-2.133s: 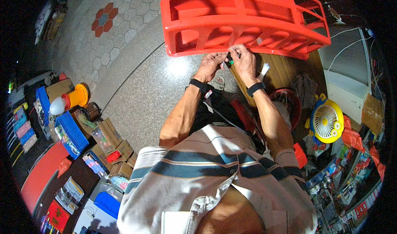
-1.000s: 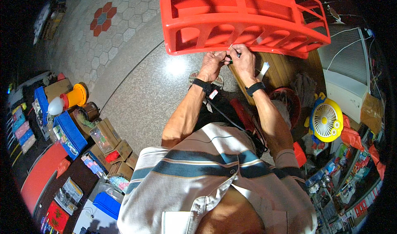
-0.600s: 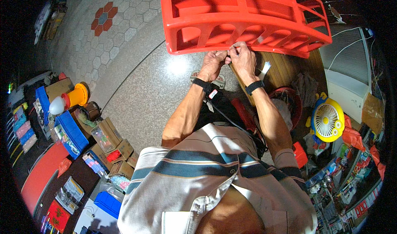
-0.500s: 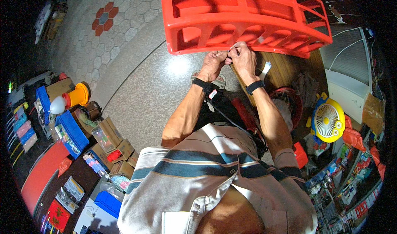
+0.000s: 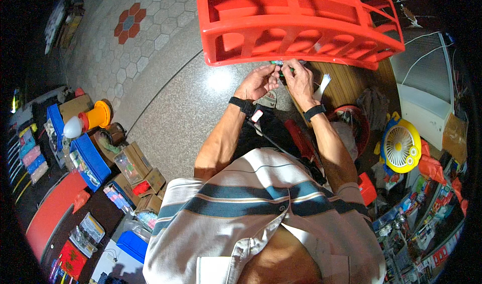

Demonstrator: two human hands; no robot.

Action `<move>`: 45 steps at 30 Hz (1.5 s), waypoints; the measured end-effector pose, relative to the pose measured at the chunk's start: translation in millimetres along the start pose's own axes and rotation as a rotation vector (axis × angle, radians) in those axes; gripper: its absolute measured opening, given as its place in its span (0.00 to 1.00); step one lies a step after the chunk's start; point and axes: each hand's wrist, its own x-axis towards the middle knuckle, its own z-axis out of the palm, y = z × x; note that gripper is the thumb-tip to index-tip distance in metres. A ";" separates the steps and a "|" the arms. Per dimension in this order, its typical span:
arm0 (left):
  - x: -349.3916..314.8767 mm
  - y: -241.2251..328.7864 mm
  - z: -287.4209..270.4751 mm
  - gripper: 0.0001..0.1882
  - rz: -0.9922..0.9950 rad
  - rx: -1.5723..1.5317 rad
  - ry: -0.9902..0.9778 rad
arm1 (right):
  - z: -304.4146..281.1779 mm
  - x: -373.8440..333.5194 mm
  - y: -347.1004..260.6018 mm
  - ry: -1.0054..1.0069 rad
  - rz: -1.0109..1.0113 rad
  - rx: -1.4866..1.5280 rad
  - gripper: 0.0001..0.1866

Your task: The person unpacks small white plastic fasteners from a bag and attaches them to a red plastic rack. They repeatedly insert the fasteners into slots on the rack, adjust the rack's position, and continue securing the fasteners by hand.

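Observation:
Just below the red plastic rack (image 5: 296, 30) both hands meet, apart from its lower edge. My right hand (image 5: 299, 83) is closed with fingertips pinched round a small green thing (image 5: 276, 62), parts of which peek out between the fingers; its kind is too small to tell. My left hand (image 5: 257, 84) has its fingers curled and tips pressed together right beside it, and what lies in them is hidden. Beside my right hand, a bundle of thin white strips (image 5: 322, 86) rests on the brown wooden tabletop (image 5: 379, 80).
A yellow and blue fan (image 5: 399, 146) stands on the right, near a red basin (image 5: 362, 128). Cardboard boxes (image 5: 131, 163), blue bins (image 5: 90, 161) and an orange cylinder (image 5: 98, 114) crowd the left. Speckled floor (image 5: 181, 123) spreads between.
The small green thing now shows at my fingertips. My left hand has shifted slightly down, away from the rack's edge. The rack stays in place.

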 end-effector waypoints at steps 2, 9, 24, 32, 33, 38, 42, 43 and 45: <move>2.2 -0.3 2.4 0.11 0.011 -0.013 -0.044 | -0.8 -2.4 -3.1 -0.001 -0.058 0.021 0.07; 16.5 -4.7 2.6 0.08 0.048 -0.024 -0.043 | -4.5 -2.5 -16.2 -0.061 -0.088 0.007 0.06; 13.0 -5.0 3.9 0.06 0.107 0.057 0.052 | 16.1 4.7 -2.8 -0.064 0.449 0.583 0.11; 7.9 -4.0 2.6 0.07 0.059 0.048 0.026 | 8.1 5.2 4.1 -0.219 0.577 0.866 0.12; 6.9 -2.7 2.7 0.07 0.046 0.043 0.010 | 6.4 6.5 4.0 -0.219 0.643 0.839 0.11; 5.3 4.8 -0.6 0.09 -0.066 -0.019 -0.042 | -0.8 13.1 9.8 -0.275 0.723 0.891 0.08; 7.4 8.3 -6.4 0.10 -0.109 -0.044 -0.094 | -1.6 12.6 14.2 -0.271 0.772 0.942 0.09; 7.8 8.8 -7.6 0.10 -0.116 -0.047 -0.114 | -0.9 12.8 15.1 -0.271 0.771 0.948 0.09; 7.9 9.2 -9.2 0.11 -0.130 -0.052 -0.153 | 0.1 12.9 16.9 -0.279 0.757 0.970 0.09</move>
